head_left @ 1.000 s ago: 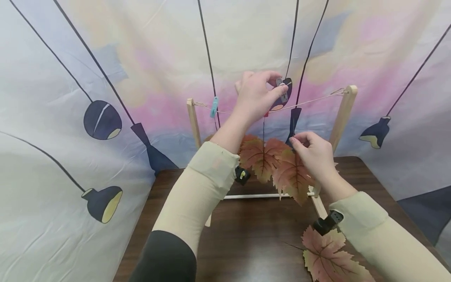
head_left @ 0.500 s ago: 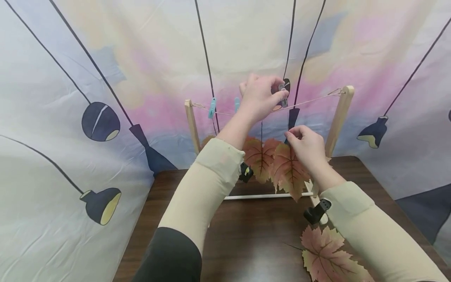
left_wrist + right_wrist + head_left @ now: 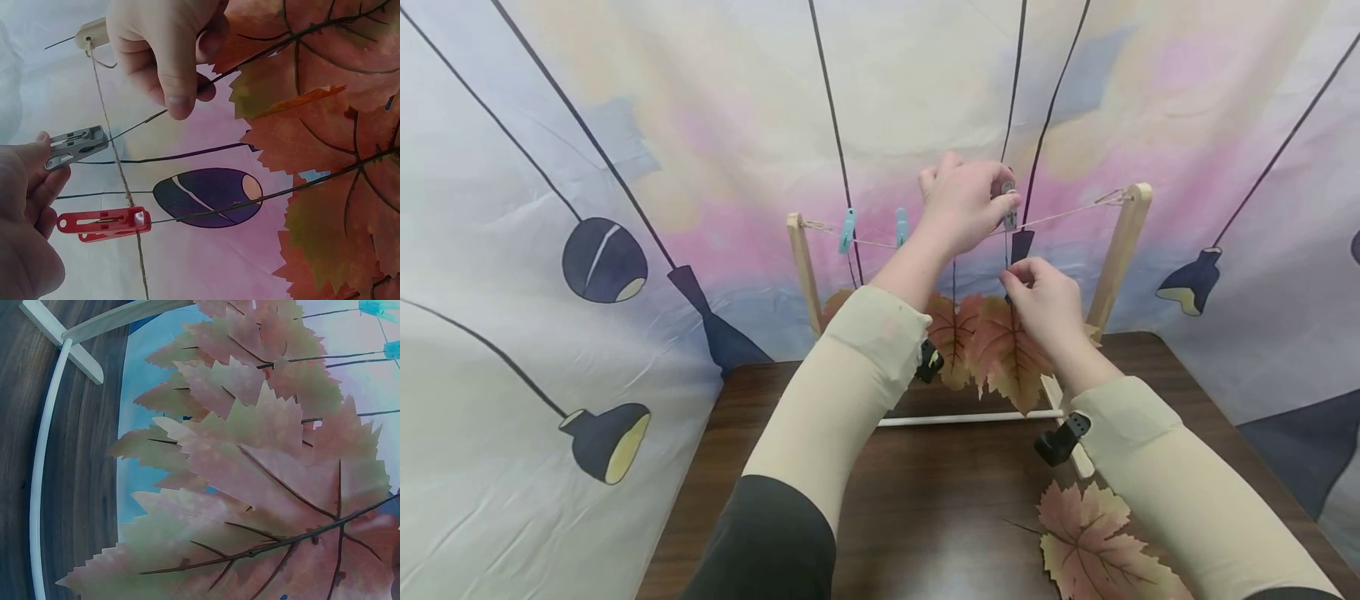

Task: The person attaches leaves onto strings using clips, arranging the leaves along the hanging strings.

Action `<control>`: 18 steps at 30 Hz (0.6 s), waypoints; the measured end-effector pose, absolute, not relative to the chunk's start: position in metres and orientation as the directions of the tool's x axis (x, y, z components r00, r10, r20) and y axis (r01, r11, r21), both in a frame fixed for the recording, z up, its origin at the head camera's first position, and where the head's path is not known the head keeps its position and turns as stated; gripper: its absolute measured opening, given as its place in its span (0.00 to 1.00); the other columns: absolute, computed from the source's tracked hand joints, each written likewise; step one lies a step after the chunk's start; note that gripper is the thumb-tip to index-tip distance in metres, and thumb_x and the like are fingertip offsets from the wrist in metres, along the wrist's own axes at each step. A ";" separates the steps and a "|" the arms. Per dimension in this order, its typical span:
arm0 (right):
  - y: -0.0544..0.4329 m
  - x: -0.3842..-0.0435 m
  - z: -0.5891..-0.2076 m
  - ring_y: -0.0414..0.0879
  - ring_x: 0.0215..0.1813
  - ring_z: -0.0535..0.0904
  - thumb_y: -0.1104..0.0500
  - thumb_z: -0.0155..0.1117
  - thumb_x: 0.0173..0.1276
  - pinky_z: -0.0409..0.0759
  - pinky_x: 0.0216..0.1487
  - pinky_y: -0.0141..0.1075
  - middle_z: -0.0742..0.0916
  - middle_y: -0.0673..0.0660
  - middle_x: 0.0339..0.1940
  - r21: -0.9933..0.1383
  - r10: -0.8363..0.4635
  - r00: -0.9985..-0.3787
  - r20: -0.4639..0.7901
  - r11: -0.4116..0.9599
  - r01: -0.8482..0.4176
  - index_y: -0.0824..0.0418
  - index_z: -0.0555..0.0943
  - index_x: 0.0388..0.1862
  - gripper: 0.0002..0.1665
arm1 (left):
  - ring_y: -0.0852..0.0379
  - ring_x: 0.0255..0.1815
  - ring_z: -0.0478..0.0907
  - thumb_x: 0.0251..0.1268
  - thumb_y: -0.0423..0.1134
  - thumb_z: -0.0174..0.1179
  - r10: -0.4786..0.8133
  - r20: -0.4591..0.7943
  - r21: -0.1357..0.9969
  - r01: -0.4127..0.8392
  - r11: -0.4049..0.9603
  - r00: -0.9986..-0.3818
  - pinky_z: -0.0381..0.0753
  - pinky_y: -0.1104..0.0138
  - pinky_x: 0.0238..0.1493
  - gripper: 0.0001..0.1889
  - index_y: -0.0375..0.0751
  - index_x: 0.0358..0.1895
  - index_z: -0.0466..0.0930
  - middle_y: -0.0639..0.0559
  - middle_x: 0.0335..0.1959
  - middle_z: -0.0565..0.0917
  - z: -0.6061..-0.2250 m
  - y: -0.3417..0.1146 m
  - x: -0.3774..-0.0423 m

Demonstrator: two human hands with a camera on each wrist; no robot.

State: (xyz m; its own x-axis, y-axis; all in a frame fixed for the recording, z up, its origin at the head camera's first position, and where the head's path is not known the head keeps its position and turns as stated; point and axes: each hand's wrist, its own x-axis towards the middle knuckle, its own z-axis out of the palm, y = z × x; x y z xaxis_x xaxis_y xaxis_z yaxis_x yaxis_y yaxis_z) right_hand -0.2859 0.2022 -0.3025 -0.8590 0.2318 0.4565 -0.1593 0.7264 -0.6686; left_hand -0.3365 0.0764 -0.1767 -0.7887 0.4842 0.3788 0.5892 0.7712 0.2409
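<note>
My left hand [image 3: 966,204] pinches a grey clothespin [image 3: 78,147] by its handle ends; its nose is right at the string [image 3: 103,106]. The tip of a leaf stem [image 3: 128,129] reaches that nose. My right hand [image 3: 1047,300] pinches the stem between thumb and finger, and its artificial maple leaf [image 3: 1011,354] hangs below, red-orange with green edges. Beside the grey one, a red clothespin [image 3: 103,222] clips another leaf's stem to the string. Two teal clothespins [image 3: 847,232] sit farther left on the line. In the right wrist view, the leaves [image 3: 269,550] overlap in a row.
The string runs between two wooden posts [image 3: 1122,258] of a frame with a white crossbar [image 3: 962,419] low down. Another maple leaf [image 3: 1093,542] lies on the brown table [image 3: 925,517] at the front right. A painted cloth [image 3: 700,125] hangs behind.
My right hand has moved up and left, bringing the leaf's stem closer under the grey clothespin. My left hand has shifted slightly right and lower, nearer the string, still holding the clothespin.
</note>
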 end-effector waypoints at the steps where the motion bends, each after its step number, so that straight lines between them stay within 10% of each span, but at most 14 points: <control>1: 0.202 -0.286 -0.303 0.52 0.37 0.78 0.48 0.55 0.70 0.73 0.39 0.45 0.85 0.58 0.37 -0.667 0.235 -0.856 0.461 0.728 -0.160 0.60 0.80 0.42 0.17 | 0.59 0.56 0.59 0.66 0.57 0.53 0.488 0.380 0.231 0.591 0.773 -0.786 0.48 0.58 0.54 0.14 0.62 0.51 0.78 0.68 0.34 0.78 -0.177 0.077 -0.336; 18: 0.200 -0.288 -0.302 0.54 0.41 0.78 0.48 0.54 0.71 0.74 0.42 0.47 0.85 0.59 0.39 -0.675 0.258 -0.848 0.463 0.723 -0.148 0.61 0.79 0.43 0.17 | 0.60 0.55 0.59 0.66 0.57 0.52 0.500 0.364 0.193 0.589 0.785 -0.786 0.48 0.59 0.55 0.14 0.63 0.50 0.78 0.68 0.36 0.77 -0.179 0.077 -0.335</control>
